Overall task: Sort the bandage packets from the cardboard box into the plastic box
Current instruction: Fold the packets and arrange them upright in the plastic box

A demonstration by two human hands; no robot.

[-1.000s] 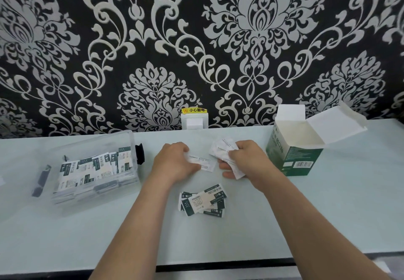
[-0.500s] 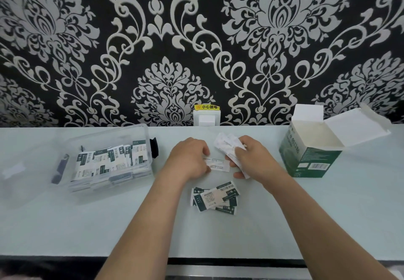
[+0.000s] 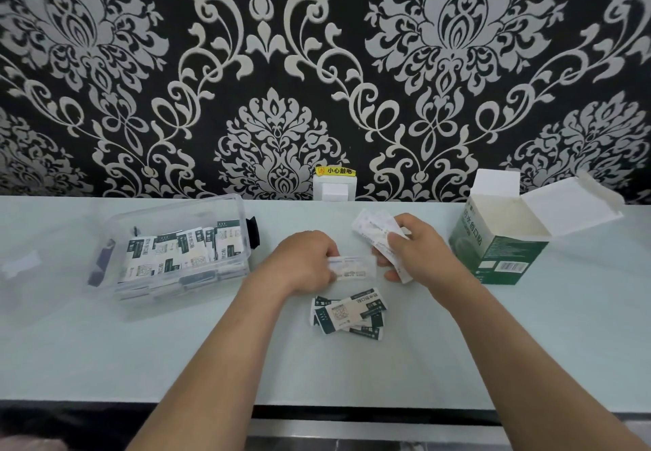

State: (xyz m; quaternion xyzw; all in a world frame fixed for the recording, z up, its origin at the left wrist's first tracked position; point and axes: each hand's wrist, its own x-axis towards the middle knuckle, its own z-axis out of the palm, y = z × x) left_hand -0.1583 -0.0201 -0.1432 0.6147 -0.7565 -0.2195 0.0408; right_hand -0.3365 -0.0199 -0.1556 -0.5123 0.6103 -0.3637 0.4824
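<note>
Left hand point(image 3: 303, 261) at frame centre, grip pinching a single white packet point(image 3: 353, 268), right hand point(image 3: 424, 251) just beside, grip curled round a sheaf of packets point(image 3: 372, 230), loose pile point(image 3: 347, 314) on the counter point(image 3: 493, 345) below them, part-filled plastic box point(image 3: 183, 279) centre left, open cardboard box point(image 3: 502, 251) centre right

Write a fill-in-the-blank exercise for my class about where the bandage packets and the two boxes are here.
1. The cardboard box stands open on the person's ____ side.
2. The clear plastic box, part filled, stands on their ____ side.
3. A loose pile of packets lies on the ____, outside both boxes.
Missing words: right, left, table.
</note>
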